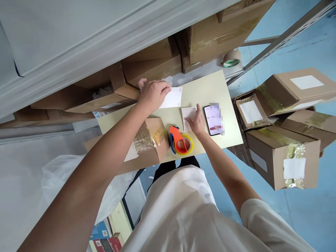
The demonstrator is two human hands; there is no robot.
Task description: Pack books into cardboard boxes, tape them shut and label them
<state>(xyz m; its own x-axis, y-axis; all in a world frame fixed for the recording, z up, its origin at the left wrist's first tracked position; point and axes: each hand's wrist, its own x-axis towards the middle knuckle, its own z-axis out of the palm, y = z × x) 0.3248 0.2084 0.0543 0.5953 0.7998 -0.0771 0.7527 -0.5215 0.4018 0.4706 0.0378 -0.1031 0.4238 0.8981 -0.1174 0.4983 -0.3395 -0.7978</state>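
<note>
My left hand (153,94) is over the far side of the pale tabletop (212,82), its fingers closed on the edge of a white card (173,96). Small print shows at the card's right corners. Nearer to me, my right hand (196,120) rests on a smaller white rectangular piece (187,113), thumb across its face and forefinger stretched away along its right side. The other right fingers are mostly hidden. A phone (212,120) with a lit timer screen lies to the right of that hand. An orange and blue tape dispenser (180,140) sits just to its left.
A taped cardboard box (154,140) lies on the table under my left forearm. Open cartons (154,66) line the shelf beyond. A tape roll (231,58) stands at the far right. Several taped boxes (283,150) are piled right of the table. A clear plastic bag (60,171) hangs left.
</note>
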